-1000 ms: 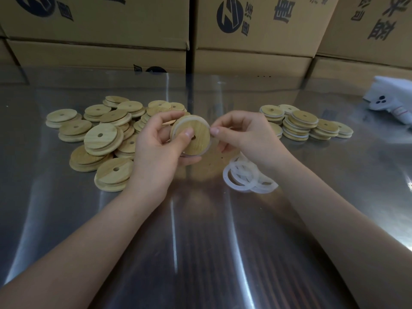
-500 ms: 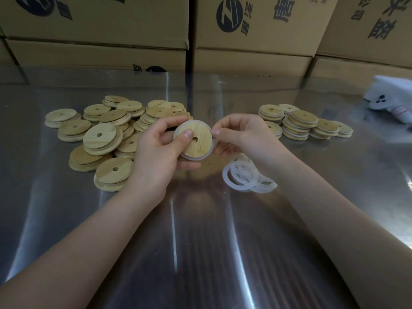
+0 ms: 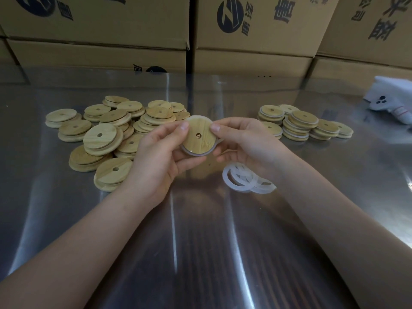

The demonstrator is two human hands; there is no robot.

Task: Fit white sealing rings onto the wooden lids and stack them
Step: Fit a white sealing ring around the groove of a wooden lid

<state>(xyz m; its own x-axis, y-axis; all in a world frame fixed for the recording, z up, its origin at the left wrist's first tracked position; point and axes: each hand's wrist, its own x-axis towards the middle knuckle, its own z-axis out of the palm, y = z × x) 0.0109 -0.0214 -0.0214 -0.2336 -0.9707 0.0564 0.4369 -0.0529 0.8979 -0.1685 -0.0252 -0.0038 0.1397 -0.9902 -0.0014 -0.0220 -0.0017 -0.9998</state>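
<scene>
We hold one lid [image 3: 198, 136] over the middle of the surface [image 3: 200, 241], between both hands. Our left hand [image 3: 156, 157] and right hand [image 3: 247, 141] each pinch its rim, thumbs on top, so both grips are tight on it. A white ring [image 3: 196, 154] hugs its rim. Loose rings [image 3: 245, 179] lie just under our right wrist.

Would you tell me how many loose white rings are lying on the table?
3 that I can make out, overlapping in one heap on the table by the right hand: left ring, middle ring, right ring. More may be hidden beneath.
</scene>
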